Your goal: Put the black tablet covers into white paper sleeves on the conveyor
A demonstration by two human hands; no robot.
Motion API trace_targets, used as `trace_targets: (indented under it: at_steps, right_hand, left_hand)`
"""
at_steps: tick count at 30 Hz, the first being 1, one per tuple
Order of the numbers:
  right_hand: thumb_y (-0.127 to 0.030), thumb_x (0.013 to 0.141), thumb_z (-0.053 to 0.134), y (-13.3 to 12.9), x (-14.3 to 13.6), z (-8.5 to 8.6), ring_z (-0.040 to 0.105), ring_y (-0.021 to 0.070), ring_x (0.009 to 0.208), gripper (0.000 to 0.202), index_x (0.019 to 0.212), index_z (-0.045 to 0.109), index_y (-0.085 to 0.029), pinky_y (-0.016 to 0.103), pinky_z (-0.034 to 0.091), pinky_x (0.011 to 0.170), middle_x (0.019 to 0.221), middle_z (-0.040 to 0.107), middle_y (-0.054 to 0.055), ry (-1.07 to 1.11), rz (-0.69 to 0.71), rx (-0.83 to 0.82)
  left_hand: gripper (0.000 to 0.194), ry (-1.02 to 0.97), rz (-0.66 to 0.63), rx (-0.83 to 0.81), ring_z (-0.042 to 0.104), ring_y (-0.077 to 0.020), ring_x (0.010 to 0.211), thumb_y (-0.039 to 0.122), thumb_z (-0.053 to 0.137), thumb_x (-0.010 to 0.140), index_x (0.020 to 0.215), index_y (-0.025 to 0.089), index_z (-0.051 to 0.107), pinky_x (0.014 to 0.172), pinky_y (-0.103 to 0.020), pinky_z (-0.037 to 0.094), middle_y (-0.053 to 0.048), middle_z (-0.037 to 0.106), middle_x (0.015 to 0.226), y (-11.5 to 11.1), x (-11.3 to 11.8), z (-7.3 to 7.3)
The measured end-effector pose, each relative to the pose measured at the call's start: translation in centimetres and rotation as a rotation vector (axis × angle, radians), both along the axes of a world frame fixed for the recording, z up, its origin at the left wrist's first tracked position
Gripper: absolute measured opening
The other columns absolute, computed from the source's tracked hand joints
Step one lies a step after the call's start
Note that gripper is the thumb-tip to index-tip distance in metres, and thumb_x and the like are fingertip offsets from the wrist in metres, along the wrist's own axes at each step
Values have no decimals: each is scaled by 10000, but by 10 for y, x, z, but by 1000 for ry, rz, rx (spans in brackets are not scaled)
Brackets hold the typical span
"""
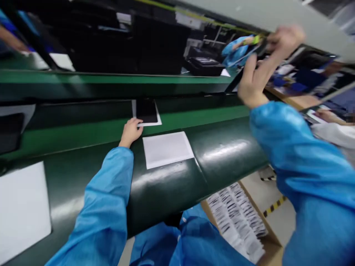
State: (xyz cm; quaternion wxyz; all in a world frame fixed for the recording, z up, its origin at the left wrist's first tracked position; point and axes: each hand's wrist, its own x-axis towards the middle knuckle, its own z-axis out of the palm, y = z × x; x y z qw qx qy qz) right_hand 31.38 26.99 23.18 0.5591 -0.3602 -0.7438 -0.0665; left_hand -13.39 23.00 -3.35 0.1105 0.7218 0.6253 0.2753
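A long, glossy dark-green workbench [172,188] crosses the room, streaked with white glare [227,147] from the light. Above the bench I see a flat, pale panel [222,13] with a thin yellow strip [159,4]; behind it, a broad black surface [161,44]. Below, pale floor [283,223] bears yellow-and-black striped tape [274,206].

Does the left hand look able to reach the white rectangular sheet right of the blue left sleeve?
Probably yes: the left hand, at the white backing under a flat black rectangular item, is close, and nothing visible blocks the white rectangular sheet.
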Motion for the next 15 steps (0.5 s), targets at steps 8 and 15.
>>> trace_targets:
  at_steps: [8, 15]
  right_hand:
    - [-194, 779, 636, -19, -150, -218, 609, 200, 720, 71, 840, 649, -227, 405, 584, 786, 851, 651, 45, -156, 177, -770]
    - [-278, 888, 629, -8, -211, -251, 634, 213, 865, 33, 911, 619, -257, 405, 557, 954, 945, 679, 49, 71, 200, -828]
  left_hand:
    - [190, 14, 45, -24, 601, -341, 1194, 217, 602, 995, 1098, 199, 761, 1086, -513, 513, -142, 692, 1180, -4, 8, 6]
    - [142, -33, 84, 71, 567, -314, 1118, 182, 580, 1028, 939, 208, 688, 998, -477, 497, -114, 671, 1067, -10, 16, 14]
